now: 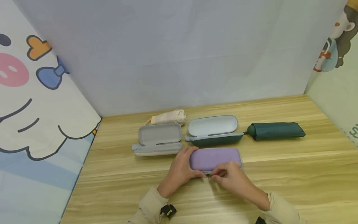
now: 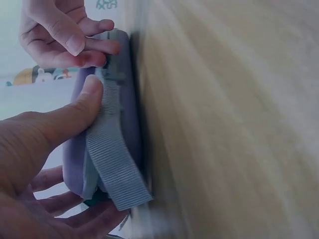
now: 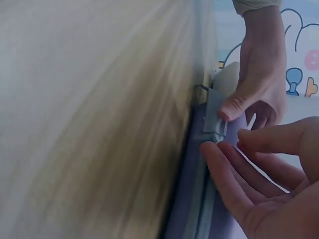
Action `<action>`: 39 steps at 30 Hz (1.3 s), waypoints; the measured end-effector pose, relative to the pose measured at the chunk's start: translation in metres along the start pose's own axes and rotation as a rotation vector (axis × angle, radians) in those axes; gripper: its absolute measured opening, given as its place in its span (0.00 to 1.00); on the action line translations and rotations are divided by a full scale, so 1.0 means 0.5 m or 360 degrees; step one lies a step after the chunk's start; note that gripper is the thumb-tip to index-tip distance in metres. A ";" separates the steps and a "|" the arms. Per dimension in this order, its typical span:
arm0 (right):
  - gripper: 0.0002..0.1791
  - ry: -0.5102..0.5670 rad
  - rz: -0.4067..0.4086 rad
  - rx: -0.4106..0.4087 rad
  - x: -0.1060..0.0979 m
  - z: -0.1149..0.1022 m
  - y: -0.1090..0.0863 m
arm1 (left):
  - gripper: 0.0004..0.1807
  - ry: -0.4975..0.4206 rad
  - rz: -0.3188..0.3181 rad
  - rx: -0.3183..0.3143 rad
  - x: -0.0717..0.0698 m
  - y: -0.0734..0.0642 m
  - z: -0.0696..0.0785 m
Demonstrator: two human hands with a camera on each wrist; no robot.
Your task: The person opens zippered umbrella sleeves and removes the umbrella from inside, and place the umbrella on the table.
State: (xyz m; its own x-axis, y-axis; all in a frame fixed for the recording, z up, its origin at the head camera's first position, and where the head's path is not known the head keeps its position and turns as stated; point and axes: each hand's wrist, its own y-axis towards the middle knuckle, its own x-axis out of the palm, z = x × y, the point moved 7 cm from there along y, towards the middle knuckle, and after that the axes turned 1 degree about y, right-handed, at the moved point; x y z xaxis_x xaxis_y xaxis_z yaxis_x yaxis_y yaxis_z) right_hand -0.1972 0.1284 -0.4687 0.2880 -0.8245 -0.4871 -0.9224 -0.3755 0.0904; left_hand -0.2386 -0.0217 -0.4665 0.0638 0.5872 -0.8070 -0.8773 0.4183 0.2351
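Note:
A purple zip case lies shut on the table with its zipped side toward me. My left hand grips its left end, thumb at the front and fingers reaching round behind. Under that thumb, in the left wrist view, a grey ribbed strap hangs along the zip side. My right hand is at the front edge, its fingertips touching the zipper slider. Both wrist views show its thumb apart from the slider.
Behind the left hand lies an open beige case, with a folded beige umbrella beyond it. An open dark green case stands right behind the purple one. At the right lies a folded green umbrella. A pale wall closes off the back.

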 end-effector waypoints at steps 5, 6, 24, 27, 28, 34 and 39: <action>0.01 -0.0105 0.0109 -0.0074 -0.041 -0.021 -0.004 | 0.43 -0.0095 -0.0044 -0.0022 -0.019 0.002 0.013; 0.03 -0.0137 0.0155 -0.0095 -0.052 -0.027 -0.005 | 0.41 -0.0127 -0.0051 -0.0032 -0.022 0.003 0.014; 0.05 -0.0340 0.0398 -0.0022 -0.203 -0.007 -0.010 | 0.17 -0.0666 -0.0072 0.0080 -0.060 -0.042 0.040; 0.08 -0.0243 0.0292 0.0022 -0.191 0.022 -0.004 | 0.15 -0.0701 -0.0080 0.0157 -0.055 -0.057 0.044; 0.09 -0.0206 0.0270 0.0012 -0.185 0.029 -0.003 | 0.14 -0.0711 -0.0077 0.0192 -0.053 -0.062 0.045; 0.21 -0.0121 0.0201 -0.0102 -0.155 0.053 0.005 | 0.10 -0.0826 -0.0045 0.0305 -0.042 -0.092 0.044; 0.27 -0.0226 0.0095 -0.0142 -0.135 0.059 0.011 | 0.06 -0.0873 -0.0131 0.0260 -0.036 -0.109 0.033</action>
State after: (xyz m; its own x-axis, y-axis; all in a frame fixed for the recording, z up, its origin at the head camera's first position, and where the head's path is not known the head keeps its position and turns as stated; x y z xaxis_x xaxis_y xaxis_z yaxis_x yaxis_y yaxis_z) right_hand -0.2293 0.1943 -0.4609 0.1881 -0.7807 -0.5959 -0.9084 -0.3689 0.1966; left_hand -0.1840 -0.0434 -0.4560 0.4043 0.8033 -0.4374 -0.7769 0.5540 0.2993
